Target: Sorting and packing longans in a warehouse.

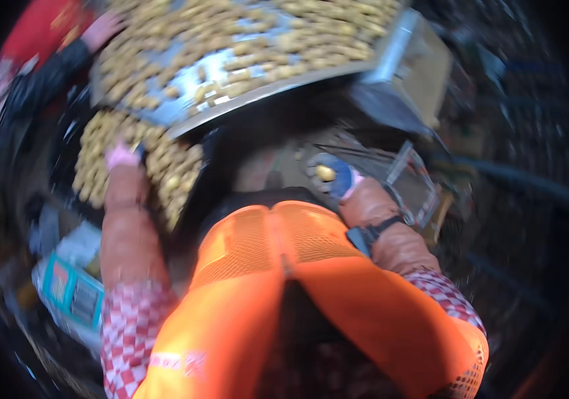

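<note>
My left hand (123, 154), in a pink and dark blue glove, is down on a heap of small potatoes (174, 167) in a black container (196, 192). Blur hides its fingers, so I cannot tell whether it grips one. My right hand (343, 178), also in a pink and blue glove, is low on the right with a yellowish potato (325, 173) in its fingers. Beyond the container stands a shiny metal sorting table (214, 65), spread with many more potatoes (324, 37).
At the upper left, another person's hand (104, 31) rests by the table's edge. A cardboard piece (421, 75) stands right of the table. A clear-sided container (413, 187) lies beyond my right wrist. A turquoise printed package (72, 292) is at lower left.
</note>
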A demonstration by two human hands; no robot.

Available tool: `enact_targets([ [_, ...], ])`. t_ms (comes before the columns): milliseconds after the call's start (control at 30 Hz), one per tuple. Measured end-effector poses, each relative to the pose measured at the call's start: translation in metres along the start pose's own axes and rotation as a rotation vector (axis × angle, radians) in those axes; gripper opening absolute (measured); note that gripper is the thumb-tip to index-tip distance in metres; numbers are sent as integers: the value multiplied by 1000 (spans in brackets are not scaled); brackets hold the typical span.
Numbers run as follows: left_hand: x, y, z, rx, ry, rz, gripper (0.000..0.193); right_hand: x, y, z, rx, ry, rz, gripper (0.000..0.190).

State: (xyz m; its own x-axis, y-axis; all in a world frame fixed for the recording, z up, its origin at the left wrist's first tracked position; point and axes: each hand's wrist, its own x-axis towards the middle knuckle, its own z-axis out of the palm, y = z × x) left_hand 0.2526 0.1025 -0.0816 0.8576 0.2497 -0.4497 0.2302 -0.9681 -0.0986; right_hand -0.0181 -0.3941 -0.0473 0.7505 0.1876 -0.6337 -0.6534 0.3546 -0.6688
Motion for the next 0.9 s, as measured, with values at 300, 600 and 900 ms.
enact_targets([
  [300,-115,-12,31,12,-124,273,66,-100,28,-37,604,484,-106,29],
  [600,-101,-16,60,188,-41,335,71,-325,177,-302,-1283,1783,225,25],
  [900,-202,-76,70,-315,-23,136,50,-32,32,-95,166,-487,-479,46],
])
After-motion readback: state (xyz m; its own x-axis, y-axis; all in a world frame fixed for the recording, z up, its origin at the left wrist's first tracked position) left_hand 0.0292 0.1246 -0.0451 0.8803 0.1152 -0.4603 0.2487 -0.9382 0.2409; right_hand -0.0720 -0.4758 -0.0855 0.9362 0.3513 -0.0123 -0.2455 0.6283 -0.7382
